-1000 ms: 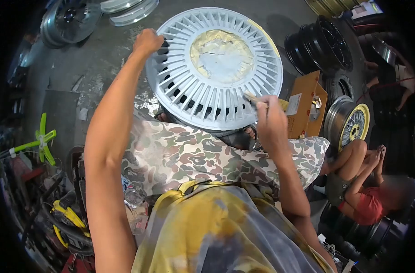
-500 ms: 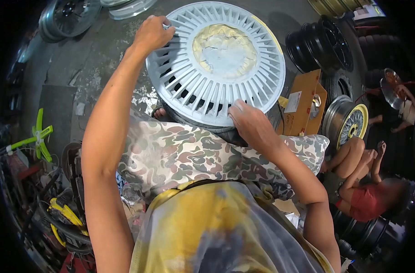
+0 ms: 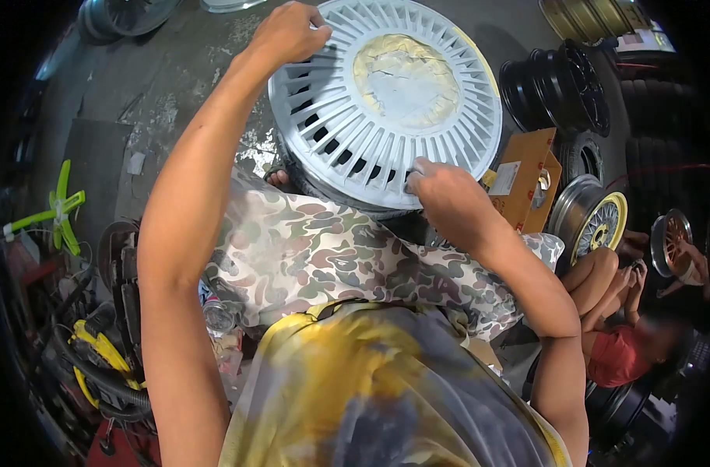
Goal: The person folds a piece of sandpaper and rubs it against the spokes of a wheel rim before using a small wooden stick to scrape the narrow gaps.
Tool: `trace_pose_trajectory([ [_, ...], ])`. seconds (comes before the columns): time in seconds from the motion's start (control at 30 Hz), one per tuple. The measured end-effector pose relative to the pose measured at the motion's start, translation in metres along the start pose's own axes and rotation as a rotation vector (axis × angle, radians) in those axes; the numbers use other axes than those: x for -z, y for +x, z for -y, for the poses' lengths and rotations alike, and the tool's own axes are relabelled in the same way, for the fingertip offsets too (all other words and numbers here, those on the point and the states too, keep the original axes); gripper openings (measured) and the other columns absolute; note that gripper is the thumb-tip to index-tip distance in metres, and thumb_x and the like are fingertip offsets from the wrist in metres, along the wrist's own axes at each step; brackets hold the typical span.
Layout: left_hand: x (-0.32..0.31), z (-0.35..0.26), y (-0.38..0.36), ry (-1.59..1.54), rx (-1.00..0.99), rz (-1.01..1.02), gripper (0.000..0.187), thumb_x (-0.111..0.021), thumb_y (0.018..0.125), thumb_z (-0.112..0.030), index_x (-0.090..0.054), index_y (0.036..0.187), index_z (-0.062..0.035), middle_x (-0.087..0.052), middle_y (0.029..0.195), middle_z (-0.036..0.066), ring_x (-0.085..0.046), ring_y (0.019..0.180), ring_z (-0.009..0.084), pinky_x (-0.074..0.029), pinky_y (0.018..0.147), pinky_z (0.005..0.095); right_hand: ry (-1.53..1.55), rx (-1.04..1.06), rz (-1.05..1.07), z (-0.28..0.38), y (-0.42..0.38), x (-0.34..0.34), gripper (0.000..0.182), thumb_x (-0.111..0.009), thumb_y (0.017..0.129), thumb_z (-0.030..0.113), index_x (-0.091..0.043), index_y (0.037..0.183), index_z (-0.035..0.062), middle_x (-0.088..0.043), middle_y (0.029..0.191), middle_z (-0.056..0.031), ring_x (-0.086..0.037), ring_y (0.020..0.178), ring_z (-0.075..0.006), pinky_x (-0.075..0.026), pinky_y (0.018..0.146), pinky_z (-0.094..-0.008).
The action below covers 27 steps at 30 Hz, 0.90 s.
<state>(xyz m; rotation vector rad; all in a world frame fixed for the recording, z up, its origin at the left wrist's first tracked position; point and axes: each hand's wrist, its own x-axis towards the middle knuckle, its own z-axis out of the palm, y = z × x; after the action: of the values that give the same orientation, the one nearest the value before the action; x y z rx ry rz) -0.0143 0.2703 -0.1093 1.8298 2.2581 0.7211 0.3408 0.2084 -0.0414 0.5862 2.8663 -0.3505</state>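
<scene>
Your left hand curls at the wheel's far-left edge, your right hand at near spokes; I can't tell either grip. Seemingly you're rubbing; the next stroke needs a steady wheel.

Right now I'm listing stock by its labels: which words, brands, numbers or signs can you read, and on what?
None can be read.
White label on the box: print too small.
Red print low on the box: too blurred.
Wheel: no lettering that I can make out.
</scene>
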Motion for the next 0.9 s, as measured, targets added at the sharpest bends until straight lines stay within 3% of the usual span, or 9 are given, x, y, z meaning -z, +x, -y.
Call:
trace_pose_trajectory([
  [0.27, 0.034, -0.069, -0.034, -0.231, -0.122, 0.101, 0.031, -0.070, 0.095, -0.030, -0.078, 0.110, -0.0041, -0.074, 0.104, 0.019, -0.070, 0.095, 0.0304, -0.055, 0.087, 0.0419, 0.031, -0.059, 0.123, -0.015, -0.012, 0.054, 0.008, -0.062, 0.085, -0.002, -0.068, 0.083, -0.0062, -0.069, 0.094, -0.0230, -0.070, 0.085, -0.0395, -0.057, 0.076, -0.0471],
  [0.33, 0.036, -0.085, -0.042, -0.485, -0.338, 0.283, 0.035, -0.075, 0.094, -0.032, -0.077, 0.110, -0.0015, -0.076, 0.099, 0.015, -0.069, 0.086, 0.0229, -0.056, 0.080, 0.0380, 0.317, -0.060, -0.154, -0.016, -0.014, 0.080, 0.013, -0.066, 0.094, 0.007, -0.072, 0.103, -0.0011, -0.063, 0.085, -0.0150, -0.063, 0.075, -0.0305, -0.050, 0.070, -0.0364],
  [0.37, 0.035, -0.095, -0.050, -0.625, -0.435, 0.348, 0.036, -0.078, 0.092, -0.033, -0.077, 0.110, -0.0012, -0.077, 0.098, 0.013, -0.068, 0.084, 0.0205, -0.056, 0.078, 0.0357, 0.312, -0.060, -0.157, -0.018, -0.016, 0.083, 0.013, -0.066, 0.094, 0.007, -0.072, 0.103, -0.0011, -0.063, 0.085, -0.0150, -0.063, 0.075, -0.0305, -0.050, 0.070, -0.0364],
  [0.43, 0.046, -0.124, -0.068, -0.710, -0.419, 0.417, 0.034, -0.080, 0.091, -0.030, -0.078, 0.109, -0.0013, -0.076, 0.096, 0.011, -0.067, 0.083, 0.0180, -0.055, 0.077, 0.0332, 0.475, -0.175, -0.405, -0.021, -0.016, 0.086, 0.018, -0.068, 0.098, 0.011, -0.074, 0.108, -0.0028, -0.068, 0.084, -0.0129, -0.060, 0.066, -0.0207, -0.047, 0.061, -0.0347],
  [0.47, 0.050, -0.135, -0.075, -0.799, -0.399, 0.497, 0.032, -0.082, 0.090, -0.028, -0.078, 0.107, -0.0013, -0.076, 0.094, 0.009, -0.066, 0.082, 0.0155, -0.054, 0.076, 0.0307, 0.477, -0.173, -0.403, -0.020, -0.017, 0.085, 0.018, -0.068, 0.098, 0.011, -0.074, 0.108, -0.0028, -0.068, 0.084, -0.0129, -0.060, 0.066, -0.0207, -0.047, 0.061, -0.0347],
  [0.53, 0.053, -0.145, -0.080, -0.821, -0.395, 0.422, 0.028, -0.082, 0.090, -0.025, -0.079, 0.106, -0.0013, -0.075, 0.092, 0.008, -0.065, 0.080, 0.0140, -0.052, 0.074, 0.0296, 0.835, -0.409, -0.465, -0.019, -0.021, 0.085, 0.021, -0.068, 0.101, 0.014, -0.074, 0.115, -0.0011, -0.064, 0.081, -0.0022, -0.053, 0.068, -0.0076, -0.043, 0.061, -0.0248],
  [0.57, 0.053, -0.148, -0.081, -0.842, -0.393, 0.344, 0.025, -0.082, 0.090, -0.021, -0.079, 0.104, -0.0012, -0.075, 0.089, 0.007, -0.064, 0.079, 0.0125, -0.051, 0.072, 0.0285, 0.873, -0.406, -0.508, -0.016, -0.022, 0.083, 0.021, -0.069, 0.102, 0.017, -0.075, 0.114, 0.0004, -0.061, 0.079, 0.0035, -0.053, 0.071, -0.0020, -0.043, 0.063, -0.0215],
  [0.77, 0.051, -0.154, -0.086, -0.841, -0.474, 0.264, 0.021, -0.079, 0.093, -0.019, -0.080, 0.105, -0.0013, -0.074, 0.088, 0.005, -0.063, 0.077, 0.0103, -0.051, 0.070, 0.0297, 0.677, -0.229, -0.622, -0.019, -0.016, 0.072, 0.021, -0.078, 0.095, 0.014, -0.077, 0.109, -0.0014, -0.069, 0.083, -0.0012, -0.059, 0.075, -0.0036, -0.046, 0.067, -0.0213],
  [0.9, 0.061, -0.156, -0.085, -0.925, -0.411, 0.376, 0.022, -0.079, 0.094, -0.019, -0.080, 0.106, -0.0008, -0.076, 0.090, 0.004, -0.066, 0.082, 0.0084, -0.053, 0.072, 0.0259, 0.872, -0.349, -0.649, -0.009, -0.020, 0.078, 0.019, -0.080, 0.093, 0.012, -0.078, 0.106, -0.0014, -0.073, 0.087, -0.0037, -0.063, 0.072, -0.0050, -0.049, 0.062, -0.0209],
])
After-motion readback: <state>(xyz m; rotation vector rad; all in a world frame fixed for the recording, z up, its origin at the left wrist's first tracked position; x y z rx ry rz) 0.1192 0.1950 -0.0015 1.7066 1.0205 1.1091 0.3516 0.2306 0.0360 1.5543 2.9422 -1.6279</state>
